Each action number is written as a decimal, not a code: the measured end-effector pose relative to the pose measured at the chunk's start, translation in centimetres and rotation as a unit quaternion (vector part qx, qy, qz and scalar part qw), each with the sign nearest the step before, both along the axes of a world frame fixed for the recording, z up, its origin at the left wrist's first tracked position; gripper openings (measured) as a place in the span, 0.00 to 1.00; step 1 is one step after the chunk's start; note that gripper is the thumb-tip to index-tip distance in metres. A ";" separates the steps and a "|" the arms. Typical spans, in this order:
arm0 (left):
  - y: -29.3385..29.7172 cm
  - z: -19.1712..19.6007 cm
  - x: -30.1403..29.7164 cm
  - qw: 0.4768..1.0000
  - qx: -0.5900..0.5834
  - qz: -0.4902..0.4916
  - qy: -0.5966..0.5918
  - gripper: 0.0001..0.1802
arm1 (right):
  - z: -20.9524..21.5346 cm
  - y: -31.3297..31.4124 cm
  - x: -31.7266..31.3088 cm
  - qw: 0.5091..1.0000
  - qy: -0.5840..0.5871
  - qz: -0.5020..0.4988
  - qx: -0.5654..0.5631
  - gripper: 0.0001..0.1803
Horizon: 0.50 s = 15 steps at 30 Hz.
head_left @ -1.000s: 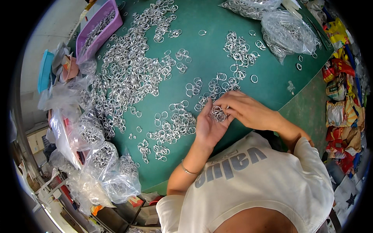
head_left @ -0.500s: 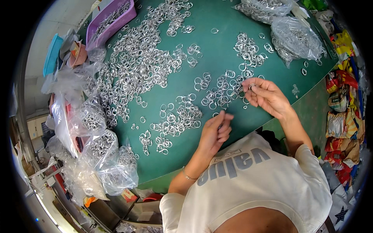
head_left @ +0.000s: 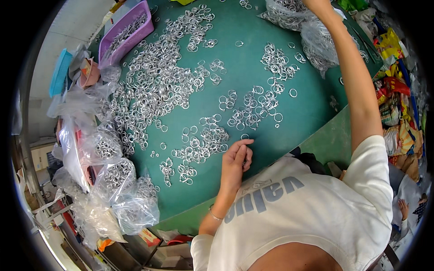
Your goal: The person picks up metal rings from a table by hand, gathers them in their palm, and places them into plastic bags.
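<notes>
My left hand [head_left: 235,163] rests at the near edge of the green table with its fingers curled in and the index finger pointing right. Whatever it may hold is hidden in the curl. One metal ring [head_left: 244,136] lies just beyond its fingertips. My right arm stretches far forward, and my right hand [head_left: 318,7] is cut off by the top edge, so its fingers do not show. It is over a clear plastic bag [head_left: 320,47] of metal pieces. Small clusters of silvery rings [head_left: 205,141] lie left of my left hand, with more rings [head_left: 255,108] beyond it.
A large spread of metal rings [head_left: 158,77] covers the table's left half. A purple basket [head_left: 143,34] stands at the far left. Filled plastic bags [head_left: 135,205] line the left edge, near a blue basket [head_left: 61,72]. Colourful packages [head_left: 395,90] lie at the right.
My right hand has left the middle rings, where it held a ring, and reached far forward to the bags. My left hand has drawn slightly back to the left, its fingers curled.
</notes>
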<state>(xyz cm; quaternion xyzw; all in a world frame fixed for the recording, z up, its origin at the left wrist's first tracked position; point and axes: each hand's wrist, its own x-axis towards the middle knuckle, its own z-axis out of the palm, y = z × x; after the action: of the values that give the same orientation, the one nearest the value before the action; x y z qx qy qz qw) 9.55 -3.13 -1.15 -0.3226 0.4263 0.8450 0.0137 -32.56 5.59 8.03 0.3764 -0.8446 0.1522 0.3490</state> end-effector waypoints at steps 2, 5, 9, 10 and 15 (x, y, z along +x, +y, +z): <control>-0.2 -0.7 0.6 0.993 -0.115 0.019 0.011 0.11 | 0.6 -0.2 6.8 0.987 -0.159 0.014 -0.016 0.11; -0.6 -1.0 0.9 0.914 -0.405 0.020 -0.009 0.11 | -1.5 2.5 10.4 0.953 -0.224 0.199 0.041 0.18; -1.4 -0.6 -0.6 0.753 -0.650 -0.047 -0.088 0.23 | -5.8 4.6 18.2 0.911 -0.317 0.190 0.184 0.35; -1.5 -0.5 -1.2 0.728 -0.674 -0.066 -0.108 0.25 | -7.7 4.6 19.7 0.912 -0.328 0.160 0.188 0.40; -2.2 -1.9 -2.1 0.669 -0.728 -0.119 -0.090 0.20 | -11.7 3.1 24.2 0.909 -0.339 0.235 0.062 0.23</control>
<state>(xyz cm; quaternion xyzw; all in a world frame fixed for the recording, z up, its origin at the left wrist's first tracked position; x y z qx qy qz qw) 7.44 -5.31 -3.09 -0.2509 0.9375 0.2249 -0.0870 -8.38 8.66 -3.63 0.5108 -0.8068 0.2957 -0.0279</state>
